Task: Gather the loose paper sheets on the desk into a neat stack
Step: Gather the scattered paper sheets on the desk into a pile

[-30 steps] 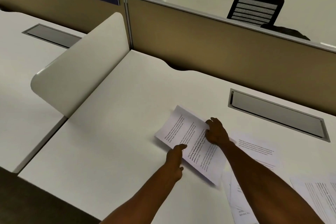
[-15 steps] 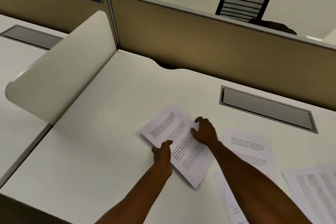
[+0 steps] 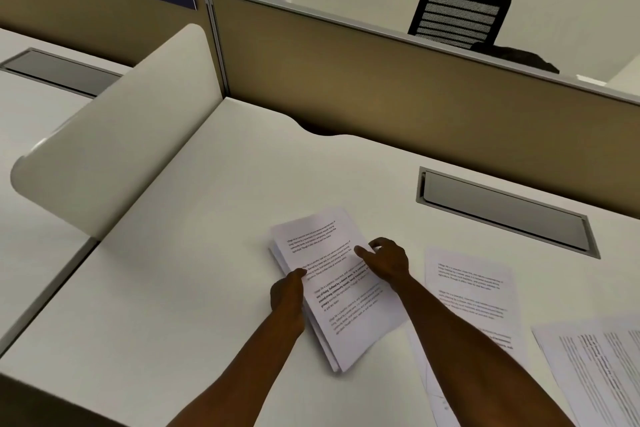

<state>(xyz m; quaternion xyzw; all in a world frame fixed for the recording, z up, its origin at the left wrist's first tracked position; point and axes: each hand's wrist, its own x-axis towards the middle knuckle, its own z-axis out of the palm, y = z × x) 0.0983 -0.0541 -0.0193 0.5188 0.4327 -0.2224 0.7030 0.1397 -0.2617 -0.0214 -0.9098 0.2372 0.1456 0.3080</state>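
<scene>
Left hand (image 3: 287, 295) pinching, right hand (image 3: 386, 262) curled on partial stack of white printed sheets (image 3: 337, 291); edges splayed. Square against white counter (image 3: 194, 288) before adding loose printed sheet (image 3: 472, 284).

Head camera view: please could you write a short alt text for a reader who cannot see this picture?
Two bare hands hold a small stack of printed sheets on a white desk, the left hand at its left edge and the right hand on its right side. More loose sheets lie on the desk to the right, in front of a tan partition.
</scene>
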